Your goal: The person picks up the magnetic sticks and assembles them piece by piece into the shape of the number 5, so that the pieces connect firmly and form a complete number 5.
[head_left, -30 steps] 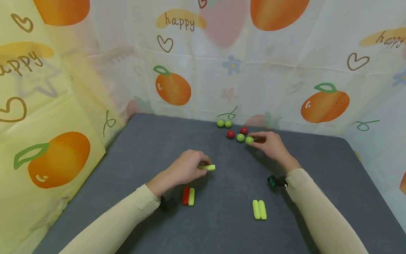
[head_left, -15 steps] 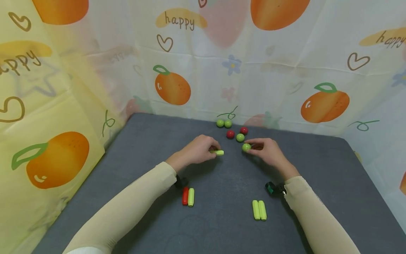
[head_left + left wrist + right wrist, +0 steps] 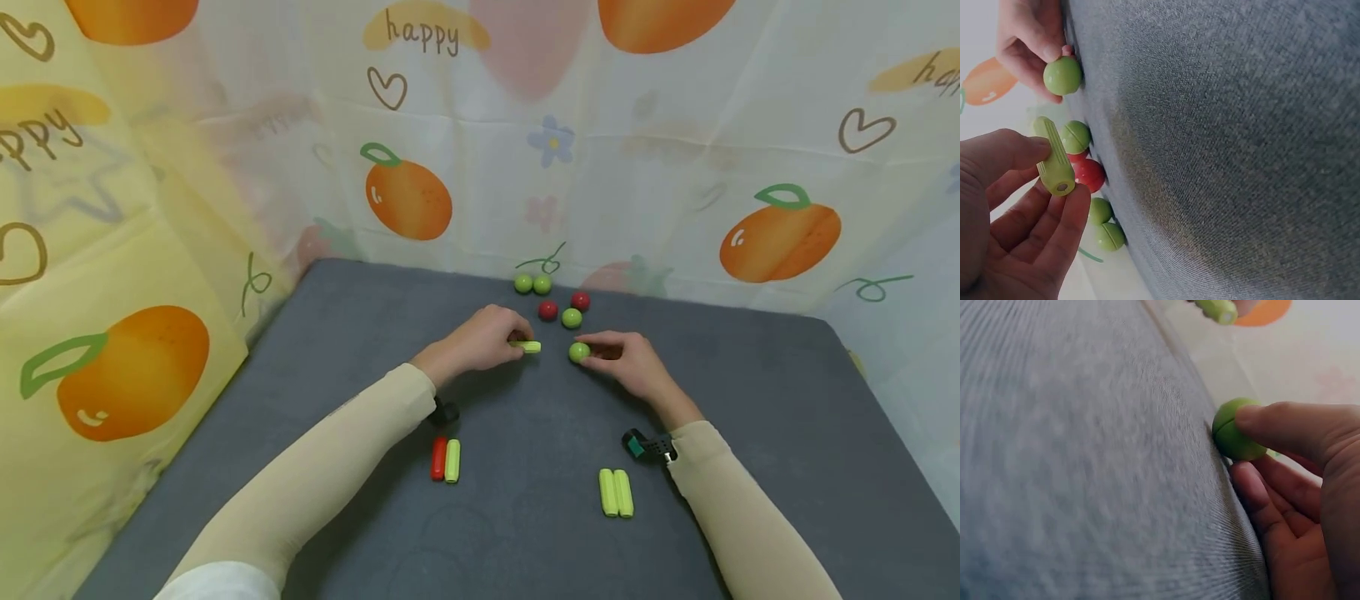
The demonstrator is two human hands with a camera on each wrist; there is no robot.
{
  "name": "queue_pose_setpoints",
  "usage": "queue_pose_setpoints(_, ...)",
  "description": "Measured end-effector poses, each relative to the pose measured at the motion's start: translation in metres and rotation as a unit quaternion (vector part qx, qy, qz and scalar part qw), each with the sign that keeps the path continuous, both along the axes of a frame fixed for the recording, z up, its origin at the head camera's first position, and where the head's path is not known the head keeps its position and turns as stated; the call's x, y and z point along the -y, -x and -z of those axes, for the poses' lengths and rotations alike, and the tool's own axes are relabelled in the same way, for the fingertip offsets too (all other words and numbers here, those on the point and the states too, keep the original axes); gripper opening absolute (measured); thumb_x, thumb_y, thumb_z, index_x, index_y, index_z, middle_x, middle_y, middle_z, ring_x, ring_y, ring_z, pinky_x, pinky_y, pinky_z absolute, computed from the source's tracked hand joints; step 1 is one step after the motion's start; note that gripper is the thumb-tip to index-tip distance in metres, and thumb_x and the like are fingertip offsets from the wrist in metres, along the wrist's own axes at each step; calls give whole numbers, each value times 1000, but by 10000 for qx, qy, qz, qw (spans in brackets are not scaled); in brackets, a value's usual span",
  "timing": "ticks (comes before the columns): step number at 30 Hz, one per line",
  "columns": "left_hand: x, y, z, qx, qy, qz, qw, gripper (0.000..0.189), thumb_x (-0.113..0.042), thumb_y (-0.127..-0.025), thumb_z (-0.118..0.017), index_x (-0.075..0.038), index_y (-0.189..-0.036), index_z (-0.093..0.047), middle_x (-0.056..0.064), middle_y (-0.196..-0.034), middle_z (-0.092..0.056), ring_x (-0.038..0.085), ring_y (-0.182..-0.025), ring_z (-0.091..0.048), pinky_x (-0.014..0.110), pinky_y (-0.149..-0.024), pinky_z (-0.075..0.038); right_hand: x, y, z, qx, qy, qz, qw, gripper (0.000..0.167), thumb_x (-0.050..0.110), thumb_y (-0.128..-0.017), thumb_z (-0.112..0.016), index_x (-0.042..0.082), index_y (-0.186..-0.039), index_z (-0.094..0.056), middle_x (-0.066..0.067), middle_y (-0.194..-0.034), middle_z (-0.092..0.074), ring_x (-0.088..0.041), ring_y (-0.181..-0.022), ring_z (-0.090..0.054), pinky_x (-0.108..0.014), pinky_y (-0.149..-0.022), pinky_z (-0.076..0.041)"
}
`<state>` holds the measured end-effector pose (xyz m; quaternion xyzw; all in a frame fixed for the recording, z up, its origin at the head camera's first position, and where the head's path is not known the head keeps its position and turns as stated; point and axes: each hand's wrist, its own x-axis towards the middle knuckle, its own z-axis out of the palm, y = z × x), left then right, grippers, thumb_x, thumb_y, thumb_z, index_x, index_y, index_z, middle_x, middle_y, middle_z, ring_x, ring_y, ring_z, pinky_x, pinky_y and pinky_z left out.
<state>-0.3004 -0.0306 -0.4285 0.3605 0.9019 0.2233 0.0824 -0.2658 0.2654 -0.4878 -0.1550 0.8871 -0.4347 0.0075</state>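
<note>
My left hand (image 3: 487, 337) pinches a ribbed yellow-green rod (image 3: 1055, 159) between thumb and fingers, its end with a small round inset pointing toward the right hand. Across a short gap, my right hand (image 3: 626, 362) holds a glossy green ball (image 3: 578, 352) by thumb and fingertips, low over the table. In the right wrist view the thumb covers part of that ball, which has a seam. Just beyond the hands lie a green ball (image 3: 572, 318) and two red balls, one nearer (image 3: 547, 311) and one farther back (image 3: 581, 302).
Two more green balls (image 3: 523, 284) sit side by side at the back edge of the dark grey table (image 3: 525, 533). Nearer, a red rod (image 3: 438, 459) lies beside a yellow-green rod (image 3: 452, 461). A pair of yellow-green rods (image 3: 616, 492) lies at front right. A printed curtain (image 3: 637, 167) hangs behind.
My left hand has carried the rod forward and right. My right hand has drawn the green ball away from the group, toward me and slightly left. The gap between rod and ball has narrowed.
</note>
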Motion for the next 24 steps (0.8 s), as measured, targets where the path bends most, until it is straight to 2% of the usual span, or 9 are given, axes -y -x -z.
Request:
queue_pose_setpoints(4,-5,2,2,15,19,5,10000,19,-9,-100,-78,-10,-119,-83,1,-107,-77,17,-89,-64,32,-83,-54,-1,-1,3,-171,114,-92,9997,35,15,-98,-85,11,-133,-80,-8,-120,-77,-21,-95,-71,-28,-81,-58)
queue_pose_setpoints(11,-14,8,11,11,104,50,9999,18,-9,-102,-76,-12,-119,-83,0,-108,-77,15,-89,-65,30,-83,-54,1,-2,6,-293,155,-156,9993,35,17,-99,-84,10,-133,-80,-8,-122,-76,-22,-93,-69,-31,-79,-56)
queue_pose_setpoints(18,-25,10,14,-165,188,257,9994,17,-12,-104,-75,-15,-118,-84,-2,-106,-78,14,-86,-64,31,-80,-53,3,-2,7,-418,144,-138,9989,34,16,-98,-85,9,-132,-80,-9,-122,-76,-21,-92,-69,-29,-79,-56)
queue_pose_setpoints(24,-32,11,17,-84,191,304,9993,17,-11,-105,-75,-15,-119,-84,-1,-109,-78,14,-89,-67,31,-83,-55,5,-2,7,-358,207,-211,9989,35,15,-98,-84,9,-132,-80,-9,-120,-76,-22,-92,-69,-29,-79,-57)
